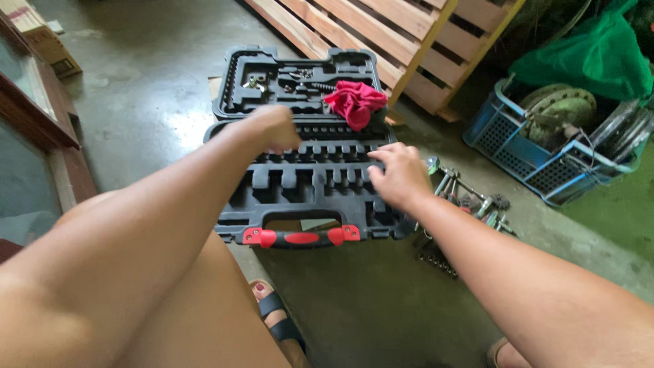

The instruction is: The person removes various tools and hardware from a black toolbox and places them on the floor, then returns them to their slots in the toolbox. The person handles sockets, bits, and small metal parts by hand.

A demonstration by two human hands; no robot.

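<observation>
**Two hands over an open tool case on a concrete floor**

A bare concrete floor (354, 313) filled most of the view. At the top lay a slatted wooden pallet (402, 34), and to its right a blue plastic crate (538, 163) held round metal parts, with a green sheet (593, 54) bunched above it.

In the middle lay the black tool case (300, 184), opened flat, its lid half farther from the person and its tray half nearer, with a red-and-black handle (300, 237) on the near edge. Most moulded slots in the tray stood bare. A red rag (355, 102) lay crumpled across the right of the hinge line.

The left hand (272, 128) hovered over the far rows of the tray with its fingers curled downward; whether they pinched anything could not be told. The right hand (396, 174) rested on the tray's right side, fingers loosely bent and holding nothing visible.

Just right of the case, loose metal wrenches and sockets (470, 197) lay scattered on the floor. A sandalled foot (276, 317) showed below the case.
</observation>
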